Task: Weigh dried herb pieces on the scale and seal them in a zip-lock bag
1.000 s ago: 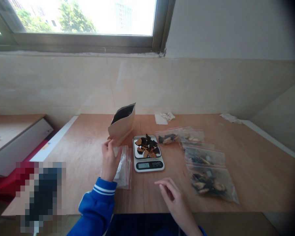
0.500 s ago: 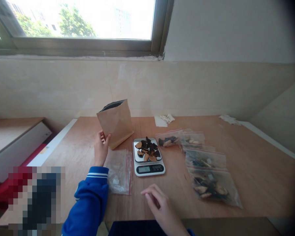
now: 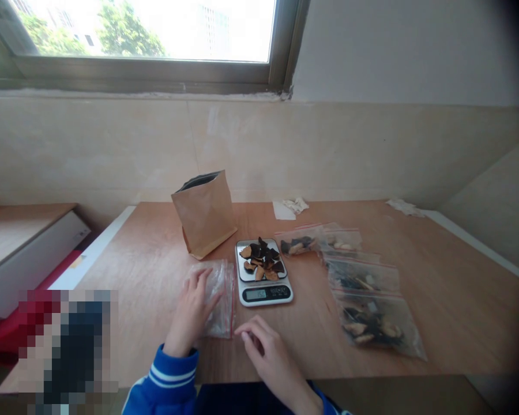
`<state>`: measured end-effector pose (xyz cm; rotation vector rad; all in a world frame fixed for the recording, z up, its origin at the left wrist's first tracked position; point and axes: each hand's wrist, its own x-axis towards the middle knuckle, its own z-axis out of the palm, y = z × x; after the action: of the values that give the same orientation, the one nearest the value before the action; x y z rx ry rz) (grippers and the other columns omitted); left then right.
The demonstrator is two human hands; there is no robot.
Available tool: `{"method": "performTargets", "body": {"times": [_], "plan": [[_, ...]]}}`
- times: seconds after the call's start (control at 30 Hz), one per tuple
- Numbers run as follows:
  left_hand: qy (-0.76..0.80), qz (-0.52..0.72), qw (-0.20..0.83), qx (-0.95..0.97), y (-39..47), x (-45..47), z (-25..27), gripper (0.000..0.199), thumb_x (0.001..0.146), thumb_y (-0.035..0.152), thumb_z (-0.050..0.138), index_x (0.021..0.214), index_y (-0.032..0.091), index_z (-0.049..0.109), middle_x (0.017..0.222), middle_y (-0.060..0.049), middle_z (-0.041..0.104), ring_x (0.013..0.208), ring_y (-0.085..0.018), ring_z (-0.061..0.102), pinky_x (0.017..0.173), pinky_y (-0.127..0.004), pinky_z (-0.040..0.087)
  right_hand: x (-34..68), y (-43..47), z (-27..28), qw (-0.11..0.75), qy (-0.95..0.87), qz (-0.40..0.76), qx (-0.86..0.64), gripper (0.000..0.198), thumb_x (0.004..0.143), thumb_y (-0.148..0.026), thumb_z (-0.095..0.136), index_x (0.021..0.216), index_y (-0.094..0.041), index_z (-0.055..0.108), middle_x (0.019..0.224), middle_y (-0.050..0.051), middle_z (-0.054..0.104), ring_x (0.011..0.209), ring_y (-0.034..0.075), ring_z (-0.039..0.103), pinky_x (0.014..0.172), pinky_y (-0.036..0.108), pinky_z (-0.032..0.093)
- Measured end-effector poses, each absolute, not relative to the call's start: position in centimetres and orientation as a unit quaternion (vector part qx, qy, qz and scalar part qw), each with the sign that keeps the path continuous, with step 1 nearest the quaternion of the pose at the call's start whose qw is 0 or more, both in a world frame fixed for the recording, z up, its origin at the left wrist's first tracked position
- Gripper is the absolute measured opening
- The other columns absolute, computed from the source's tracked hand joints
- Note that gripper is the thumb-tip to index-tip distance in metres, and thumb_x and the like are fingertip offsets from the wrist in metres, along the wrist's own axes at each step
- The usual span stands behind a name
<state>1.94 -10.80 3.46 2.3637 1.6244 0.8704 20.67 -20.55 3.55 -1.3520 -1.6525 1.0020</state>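
Brown slices [image 3: 263,263] lie on the scale [image 3: 266,295], unbagged. My left hand [image 3: 191,309] spreads over clear bags [image 3: 220,327]; my right hand [image 3: 270,353] curls loosely, empty.

A bright window [image 3: 155,29] sits above a beige wall [image 3: 328,150] behind the wooden table [image 3: 450,288].

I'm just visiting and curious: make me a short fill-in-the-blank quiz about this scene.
1. Dark dried pieces lie on the white digital ____.
2. The brown bag's top is not sealed but ____.
3. The left hand partly hides some clear, red-edged zip-top ____.
4. The white-striped left sleeve is coloured ____.

Missing words: scale; open; bags; blue.
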Motion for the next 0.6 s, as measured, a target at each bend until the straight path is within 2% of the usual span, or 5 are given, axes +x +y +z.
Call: {"method": "performTargets", "body": {"times": [0.1,0.23,0.33,0.47,0.6], "plan": [[0.566,0.219,0.090,0.790,-11.0,2.2,2.2,0.036,0.087,0.037,0.056,0.121,0.025,0.056,0.118,-0.007,0.061,0.105,-0.027,0.056,0.088,-0.045,0.047,21.0,-20.8,3.3,0.388,-0.645,0.382,-0.536,0.023,0.096,-0.026,0.043,0.095,-0.023,0.066,0.088,0.001,0.060,0.067,0.013,0.056,0.065,0.024,0.045],[0.577,0.211,0.099,0.782,-10.5,2.2,2.1,0.021,0.090,0.038,0.052,0.099,0.023,0.065,0.102,-0.005,0.065,0.095,-0.025,0.058,0.083,-0.042,0.047,21.1,-20.8,3.3,0.404,-0.646,0.368,-0.533,0.024,0.097,-0.029,0.043,0.094,-0.023,0.066,0.087,0.001,0.060,0.066,0.013,0.056,0.065,0.024,0.046],[0.578,0.276,0.091,0.763,-10.6,2.1,3.0,0.019,0.090,0.037,0.052,0.093,0.023,0.064,0.097,-0.004,0.066,0.091,-0.024,0.060,0.083,-0.042,0.048,20.9,-20.5,3.3,0.414,-0.646,0.367,-0.526,0.026,0.097,-0.032,0.041,0.096,-0.023,0.066,0.089,0.002,0.061,0.070,0.014,0.057,0.067,0.025,0.047],[0.546,0.426,0.080,0.717,-11.8,2.4,5.3,0.021,0.089,0.040,0.055,0.099,0.023,0.062,0.096,-0.005,0.066,0.091,-0.022,0.062,0.081,-0.037,0.051,20.2,-19.3,3.9,0.472,-0.589,0.360,-0.549,0.029,0.098,-0.037,0.039,0.111,-0.021,0.059,0.097,0.005,0.061,0.071,0.013,0.057,0.067,0.025,0.048],[0.469,0.478,0.090,0.737,-13.0,3.2,7.3,0.022,0.089,0.034,0.057,0.107,0.023,0.062,0.100,-0.005,0.067,0.094,-0.020,0.063,0.082,-0.034,0.053,19.7,-17.2,6.7,0.524,-0.538,0.349,-0.561,0.036,0.094,-0.042,0.047,0.121,-0.019,0.051,0.103,0.006,0.060,0.069,0.012,0.054,0.068,0.025,0.048]]}}
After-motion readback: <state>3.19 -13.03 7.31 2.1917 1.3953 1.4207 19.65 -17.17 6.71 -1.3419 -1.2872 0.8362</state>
